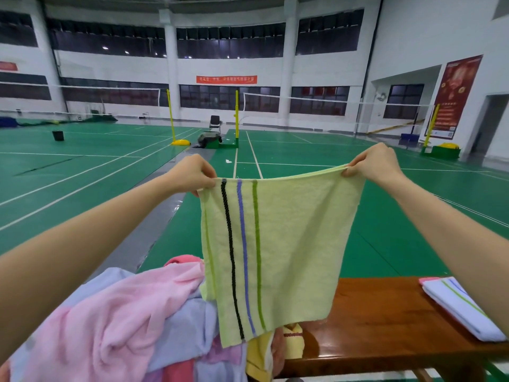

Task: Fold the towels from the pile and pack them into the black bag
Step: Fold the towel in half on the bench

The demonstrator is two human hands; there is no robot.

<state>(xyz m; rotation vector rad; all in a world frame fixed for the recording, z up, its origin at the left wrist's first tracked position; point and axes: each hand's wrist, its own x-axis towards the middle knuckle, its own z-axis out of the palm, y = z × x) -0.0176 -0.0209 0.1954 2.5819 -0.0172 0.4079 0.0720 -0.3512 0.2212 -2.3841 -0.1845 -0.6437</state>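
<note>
**Above the bench: striped towel held spread**

At lower left, a heap of pink and lavender terry towels [132,321]. Left hand [192,173] pinches one top corner of the pale yellow-green striped towel [281,244]; right hand [371,162] pinches the other. Towel hangs above the brown wooden bench [385,326]. Folded white striped towel [462,307] lies at far right.

Green court floor [303,150] with white lines; yellow net posts [171,117] holding nets; dark chair [215,123] far off; black bucket [58,135] left; red banner [226,79] on wall
</note>
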